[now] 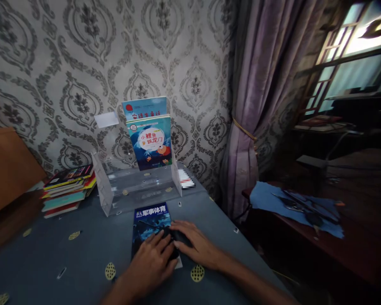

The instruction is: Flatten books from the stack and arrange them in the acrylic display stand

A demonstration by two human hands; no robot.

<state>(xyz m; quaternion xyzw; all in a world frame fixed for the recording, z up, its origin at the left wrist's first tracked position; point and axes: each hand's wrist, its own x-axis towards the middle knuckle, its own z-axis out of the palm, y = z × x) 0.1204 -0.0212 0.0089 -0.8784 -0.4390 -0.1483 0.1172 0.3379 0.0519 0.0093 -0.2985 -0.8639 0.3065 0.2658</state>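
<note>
A dark blue book (150,220) lies flat on the blue tablecloth (92,250), its title end pointing away from me. My left hand (154,260) rests palm down on the book's near half, fingers spread flat. My right hand (195,245) lies beside it on the book's near right corner, fingers also stretched out. Something dark and small (174,237) sits between the two hands; I cannot make out what it is. Behind the book stands a clear acrylic book stand (136,188) holding two upright picture books (149,137) against the wall.
A stack of several colourful books (68,190) lies at the left. A brown wooden panel (6,165) is at far left. Right of the table hang purple curtains (257,110), with a dark side table carrying a blue cloth (292,207) and a window beyond.
</note>
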